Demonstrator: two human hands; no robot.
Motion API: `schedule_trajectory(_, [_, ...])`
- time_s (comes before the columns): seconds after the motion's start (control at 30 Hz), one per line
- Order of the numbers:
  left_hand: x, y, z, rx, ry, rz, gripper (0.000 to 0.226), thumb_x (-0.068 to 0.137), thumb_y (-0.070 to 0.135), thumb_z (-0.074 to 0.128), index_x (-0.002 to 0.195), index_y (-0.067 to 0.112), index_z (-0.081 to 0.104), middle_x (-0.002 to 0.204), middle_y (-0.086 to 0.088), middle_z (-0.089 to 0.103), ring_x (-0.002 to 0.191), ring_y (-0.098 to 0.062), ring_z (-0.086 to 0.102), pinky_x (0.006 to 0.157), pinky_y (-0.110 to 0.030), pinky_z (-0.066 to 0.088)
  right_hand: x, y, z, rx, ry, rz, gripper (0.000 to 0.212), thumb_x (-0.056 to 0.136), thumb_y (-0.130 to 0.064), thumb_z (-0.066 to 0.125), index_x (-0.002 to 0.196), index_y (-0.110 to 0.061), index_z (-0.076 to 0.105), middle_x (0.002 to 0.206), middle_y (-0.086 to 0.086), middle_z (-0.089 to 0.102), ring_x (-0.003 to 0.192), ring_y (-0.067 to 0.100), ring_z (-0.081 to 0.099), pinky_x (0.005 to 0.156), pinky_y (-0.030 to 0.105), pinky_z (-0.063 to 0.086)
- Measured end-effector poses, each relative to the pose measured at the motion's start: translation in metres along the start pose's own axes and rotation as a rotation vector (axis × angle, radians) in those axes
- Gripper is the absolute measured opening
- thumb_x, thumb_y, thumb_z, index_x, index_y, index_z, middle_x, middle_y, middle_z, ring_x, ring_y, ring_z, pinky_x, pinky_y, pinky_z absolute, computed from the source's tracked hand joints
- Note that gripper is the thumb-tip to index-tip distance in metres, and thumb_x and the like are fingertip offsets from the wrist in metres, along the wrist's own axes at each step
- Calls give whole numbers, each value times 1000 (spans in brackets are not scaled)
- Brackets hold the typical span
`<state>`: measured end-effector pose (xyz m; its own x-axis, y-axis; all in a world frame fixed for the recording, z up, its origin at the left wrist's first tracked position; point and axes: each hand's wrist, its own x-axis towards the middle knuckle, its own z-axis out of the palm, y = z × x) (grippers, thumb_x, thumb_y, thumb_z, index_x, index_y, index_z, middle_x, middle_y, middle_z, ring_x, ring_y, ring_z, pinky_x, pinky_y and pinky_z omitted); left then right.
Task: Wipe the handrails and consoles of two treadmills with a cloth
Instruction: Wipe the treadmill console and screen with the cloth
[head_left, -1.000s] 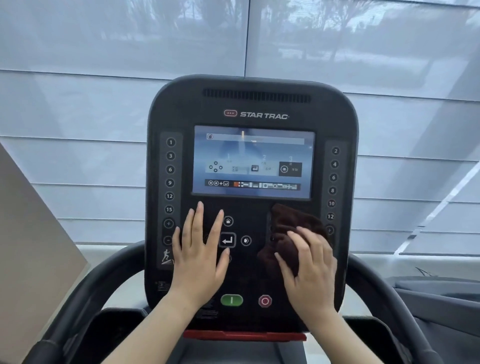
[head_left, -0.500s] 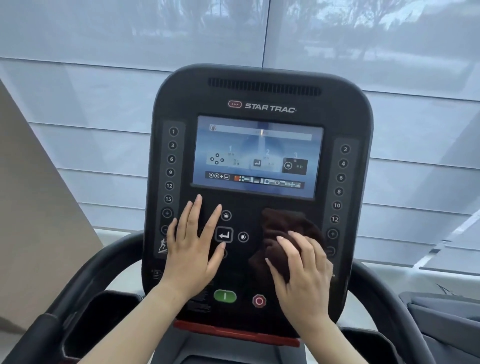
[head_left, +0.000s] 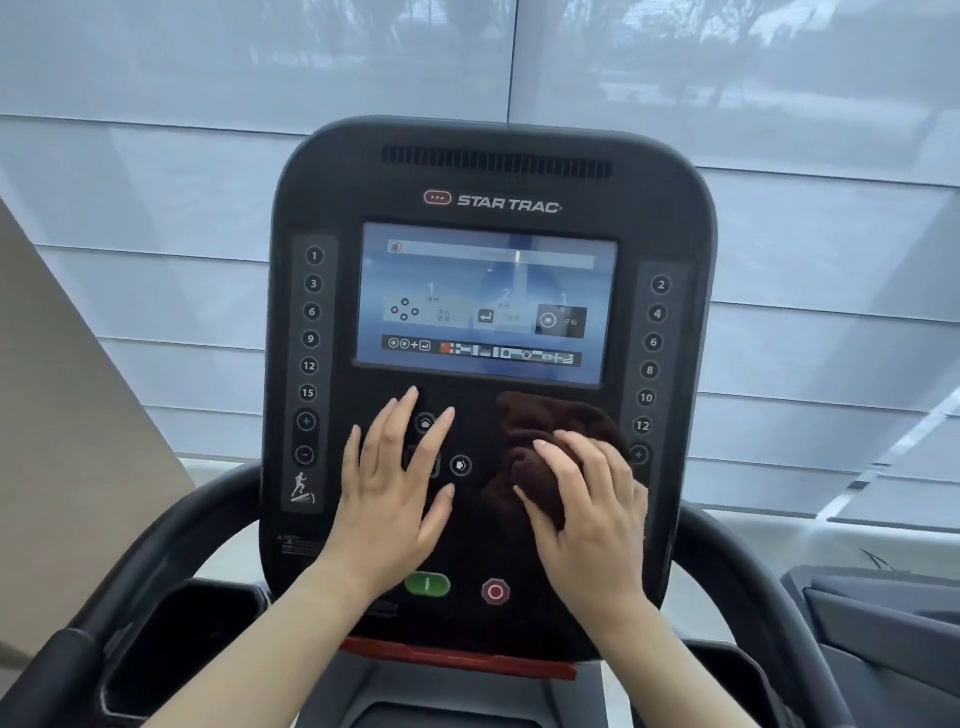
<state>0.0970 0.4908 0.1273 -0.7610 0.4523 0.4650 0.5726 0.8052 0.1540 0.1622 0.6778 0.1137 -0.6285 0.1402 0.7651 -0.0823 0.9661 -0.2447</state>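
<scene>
A crumpled dark brown terry cloth (head_left: 550, 441) lies bunched against the right side of the black treadmill console (head_left: 493, 171), below its lit screen (head_left: 485, 304). The right hand (head_left: 587, 514) presses it, fingers curled over. The left hand (head_left: 387, 499) rests flat, fingers spread, holding nothing.

Dark brown cloth (head_left: 550, 431), black console (head_left: 493, 156), green button (head_left: 427, 584).

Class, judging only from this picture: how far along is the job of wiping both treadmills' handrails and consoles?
Done: nothing shows as finished; no wiped area can be told apart. In hand: the right hand presses a dark cloth on the console below the screen, while the left hand lies flat on the buttons. Left: the curved handrails and the second treadmill at right.
</scene>
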Motion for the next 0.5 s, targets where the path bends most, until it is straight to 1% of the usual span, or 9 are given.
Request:
schedule_trajectory(0.13, [25, 22, -3, 29, -18, 74, 65, 85, 42, 37, 145, 24, 21, 153, -10, 12, 140, -26, 12, 108, -56, 7, 43, 21, -19, 9, 95, 62, 37, 88, -35, 60, 122, -21, 52, 126, 1, 56, 117, 28, 48, 89, 42, 39])
schedule_trajectory(0.23, [45, 38, -6, 29, -14, 120, 64, 85, 42, 36, 145, 24, 20, 153, -9, 9, 141, -25, 8, 108, -57, 7, 63, 35, -29, 8, 153, 136, 38, 86, -32, 63, 121, -17, 56, 127, 2, 56, 117, 29, 48, 91, 37, 35])
schedule_trajectory(0.3, [51, 46, -4, 35, -15, 132, 66, 86, 43, 39, 146, 25, 18, 153, -8, 7, 141, -24, 6, 106, -58, 3, 57, 38, -29, 11, 163, 148, 38, 87, -32, 62, 121, -16, 56, 127, 3, 56, 118, 28, 48, 93, 37, 35])
schedule_trajectory(0.37, [51, 49, 2, 56, -23, 137, 68, 86, 42, 42, 147, 26, 15, 154, -8, 5, 142, -24, 1, 104, -60, 0, 37, 36, -26, 18, 152, 137, 38, 87, -34, 61, 122, -18, 54, 127, 3, 56, 118, 28, 49, 93, 39, 38])
schedule_trajectory(0.43, [49, 50, 8, 70, -25, 138, 69, 86, 45, 38, 147, 26, 13, 155, -9, 3, 142, -24, -3, 103, -62, 0, 17, 34, -22, 21, 136, 117, 38, 88, -36, 59, 122, -20, 52, 126, 2, 55, 118, 28, 50, 93, 40, 40])
schedule_trajectory(0.5, [50, 51, 10, 62, -19, 133, 69, 85, 45, 38, 147, 25, 15, 155, -9, 4, 142, -25, -2, 103, -63, 0, 14, 36, -22, 9, 128, 100, 38, 88, -38, 58, 122, -22, 51, 125, 1, 55, 117, 27, 50, 92, 39, 40])
